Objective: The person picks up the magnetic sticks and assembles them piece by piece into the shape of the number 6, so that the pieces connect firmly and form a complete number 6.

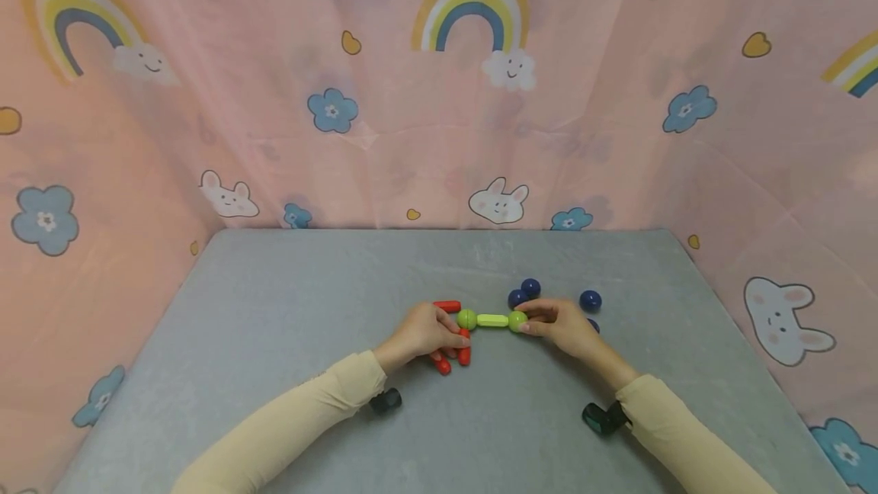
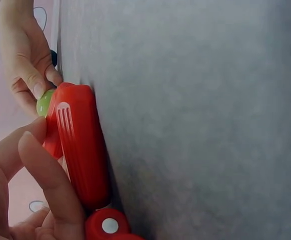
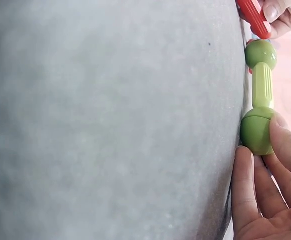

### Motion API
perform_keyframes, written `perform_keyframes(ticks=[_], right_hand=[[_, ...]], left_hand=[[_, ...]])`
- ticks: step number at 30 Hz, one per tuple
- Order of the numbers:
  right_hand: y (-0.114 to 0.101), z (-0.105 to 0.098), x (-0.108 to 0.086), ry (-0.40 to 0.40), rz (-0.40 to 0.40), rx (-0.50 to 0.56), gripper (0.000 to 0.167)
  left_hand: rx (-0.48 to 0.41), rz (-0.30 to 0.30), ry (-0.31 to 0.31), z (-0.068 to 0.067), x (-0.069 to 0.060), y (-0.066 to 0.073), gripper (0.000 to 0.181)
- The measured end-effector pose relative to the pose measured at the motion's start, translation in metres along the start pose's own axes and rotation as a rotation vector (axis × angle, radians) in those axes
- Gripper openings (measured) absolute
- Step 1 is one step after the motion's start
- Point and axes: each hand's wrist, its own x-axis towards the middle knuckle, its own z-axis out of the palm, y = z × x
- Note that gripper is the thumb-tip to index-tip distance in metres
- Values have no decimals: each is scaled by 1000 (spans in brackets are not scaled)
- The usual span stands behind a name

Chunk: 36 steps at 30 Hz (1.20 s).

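Near the middle of the table, a light green rod lies between two green balls, touching one at each end. My right hand pinches the right green ball between thumb and fingers. Beside the left green ball, my left hand grips a red rod, its upper end close to that ball. The right wrist view shows this red rod angled near the ball; contact is unclear. Another red rod lies behind my left hand, and one more lies under its fingers, partly hidden.
Two blue balls sit together behind my right hand. A third blue ball lies farther right, with another partly hidden by the hand. A pink printed curtain hangs along the back and sides of the grey table.
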Motion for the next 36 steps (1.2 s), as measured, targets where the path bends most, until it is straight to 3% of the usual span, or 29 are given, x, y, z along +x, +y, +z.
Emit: perform_keyframes(ticks=[9,36], right_hand=[[2,1,0,-4,-3,3,33],[-1,-3,2,-24,1,-30,35]], left_hand=[[-18,4,-12,4,3,-1,14],[7,14,2,5,6,-2,16]])
